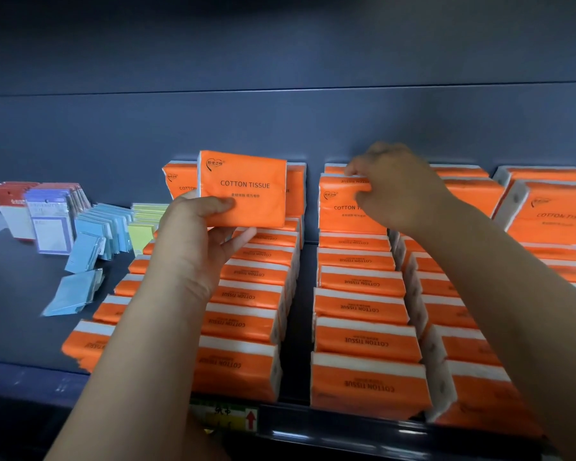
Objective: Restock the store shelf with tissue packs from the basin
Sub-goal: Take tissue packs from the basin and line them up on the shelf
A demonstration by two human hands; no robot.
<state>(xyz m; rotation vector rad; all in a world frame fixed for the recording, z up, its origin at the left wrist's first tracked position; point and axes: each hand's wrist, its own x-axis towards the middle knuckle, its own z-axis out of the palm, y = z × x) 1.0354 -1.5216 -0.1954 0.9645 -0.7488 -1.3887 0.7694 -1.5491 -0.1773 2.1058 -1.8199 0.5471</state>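
Note:
My left hand (198, 234) holds an orange tissue pack (246, 191) upright above the left rows, thumb on its front face, label "COTTON TISSUE" toward me. My right hand (393, 188) reaches to the back of the middle row and pinches the top edge of an upright orange pack (341, 211) standing there. Rows of orange tissue packs (363, 341) fill the dark shelf (20, 294) from front to back. No basin is in view.
Small blue packets (87, 257), yellow ones (140, 234) and carded red and purple items (50, 221) stand on the shelf's left side. A price tag (226, 417) sits on the front rail. More orange packs (552, 214) are stacked at the right.

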